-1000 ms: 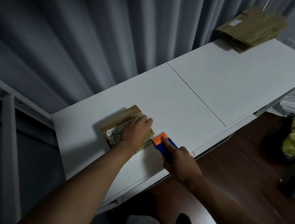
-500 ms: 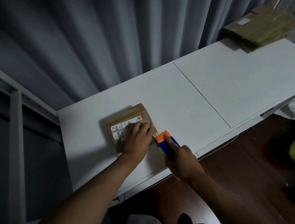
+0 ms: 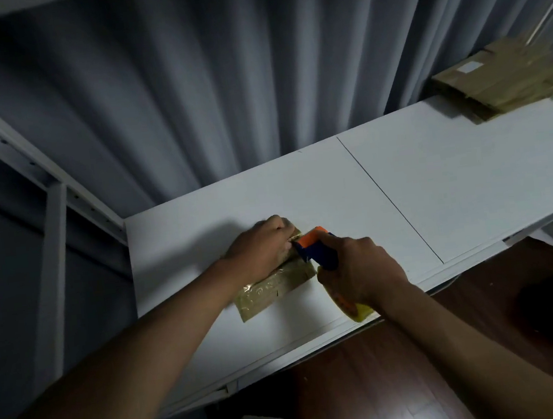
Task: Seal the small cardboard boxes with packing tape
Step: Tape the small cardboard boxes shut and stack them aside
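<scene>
The small cardboard box (image 3: 274, 287) is held down on the table (image 3: 454, 182) under the left hand (image 3: 259, 245), so tape can be laid by the tape gun (image 3: 317, 246) gripped in the right hand (image 3: 361, 272) beside it.

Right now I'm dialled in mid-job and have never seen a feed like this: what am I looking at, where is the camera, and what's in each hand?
There is no machine here, only a person's two bare arms. The single picture comes from a camera worn on the head, looking forward and down.

The left hand is pressed down on a small cardboard box lying on the white table; shiny tape already covers the box's near face. The right hand grips an orange and blue tape dispenser, its orange head at the box's top edge beside the left hand's fingers.

At the far right corner sits a stack of flattened cardboard boxes. Grey curtains hang behind.
</scene>
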